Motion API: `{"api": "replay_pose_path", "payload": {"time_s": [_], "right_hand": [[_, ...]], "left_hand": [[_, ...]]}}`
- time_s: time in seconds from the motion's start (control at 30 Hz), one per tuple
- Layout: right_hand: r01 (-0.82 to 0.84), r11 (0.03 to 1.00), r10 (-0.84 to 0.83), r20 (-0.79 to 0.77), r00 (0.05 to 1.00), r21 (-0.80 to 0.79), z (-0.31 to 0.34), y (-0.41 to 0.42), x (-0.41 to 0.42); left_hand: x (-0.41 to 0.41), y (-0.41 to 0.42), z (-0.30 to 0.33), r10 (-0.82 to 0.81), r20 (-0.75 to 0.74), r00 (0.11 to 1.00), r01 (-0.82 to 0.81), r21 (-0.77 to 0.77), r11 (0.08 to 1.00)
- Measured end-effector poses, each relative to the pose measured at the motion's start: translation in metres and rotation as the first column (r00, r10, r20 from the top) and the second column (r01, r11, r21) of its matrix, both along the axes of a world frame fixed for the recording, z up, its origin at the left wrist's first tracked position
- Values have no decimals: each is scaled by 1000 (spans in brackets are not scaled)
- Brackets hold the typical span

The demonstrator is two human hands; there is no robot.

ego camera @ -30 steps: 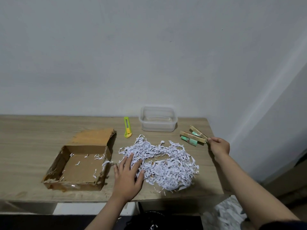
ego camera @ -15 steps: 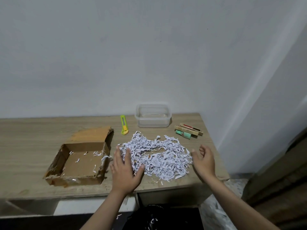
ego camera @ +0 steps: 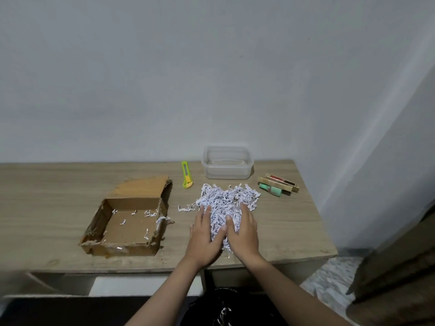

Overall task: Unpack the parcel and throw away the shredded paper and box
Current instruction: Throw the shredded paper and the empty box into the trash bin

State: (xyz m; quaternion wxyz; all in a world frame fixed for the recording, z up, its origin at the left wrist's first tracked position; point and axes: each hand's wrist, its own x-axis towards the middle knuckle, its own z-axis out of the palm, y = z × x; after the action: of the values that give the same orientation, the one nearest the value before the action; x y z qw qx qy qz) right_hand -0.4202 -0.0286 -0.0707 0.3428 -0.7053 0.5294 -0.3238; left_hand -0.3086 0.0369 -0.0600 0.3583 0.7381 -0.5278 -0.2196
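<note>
A pile of white shredded paper [ego camera: 226, 201] lies on the wooden table [ego camera: 47, 196], bunched between my hands. My left hand [ego camera: 206, 234] presses its left near side, fingers together. My right hand [ego camera: 243, 231] presses its right near side. The thumbs almost meet over the paper. The open brown cardboard box [ego camera: 127, 222] sits to the left, its flap folded back, with a few paper scraps inside. A few strips [ego camera: 187, 208] trail between box and pile.
A yellow-green utility knife [ego camera: 186, 174] and a clear plastic container [ego camera: 227, 163] stand behind the pile. Small wooden and green items [ego camera: 277, 186] lie at the right back. A black bin [ego camera: 226, 309] sits under the table's front edge. The wall is close on the right.
My right hand came in from the right and now presses the pile. Both hands have pushed the spread paper together into a tighter heap.
</note>
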Motion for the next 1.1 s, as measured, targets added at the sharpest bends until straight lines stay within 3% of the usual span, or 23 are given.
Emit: {"api": "replay_pose_path", "payload": {"time_s": [0.07,0.2,0.47,0.57,0.7,0.83,1.1], "right_hand": [[31,999,-30,84,996,-10,2,-3,-1],[108,991,-101,84,991,-75,7,-19,-13],[-22,1000,23,-204,979,7,6,-64,-19],[-124,992,121,-214,969,4,1,-64,-12],[-152,988,152,49,987,0,-2,-50,2],[-50,998,36,328,944,37,0,-35,17],[30,978,-132,505,853,205,10,-27,20]], "left_hand": [[2,1,2,45,-57,997,-50,-95,994],[19,-1,2,168,32,985,-161,-149,976],[36,-26,-4,195,130,972,-207,82,975],[22,-36,-6,151,134,979,-164,90,982],[-2,-48,-6,181,-17,983,-181,-22,983],[-17,-57,-1,214,-291,932,-259,-126,958],[-34,-57,15,227,-557,799,-381,-177,907]]}}
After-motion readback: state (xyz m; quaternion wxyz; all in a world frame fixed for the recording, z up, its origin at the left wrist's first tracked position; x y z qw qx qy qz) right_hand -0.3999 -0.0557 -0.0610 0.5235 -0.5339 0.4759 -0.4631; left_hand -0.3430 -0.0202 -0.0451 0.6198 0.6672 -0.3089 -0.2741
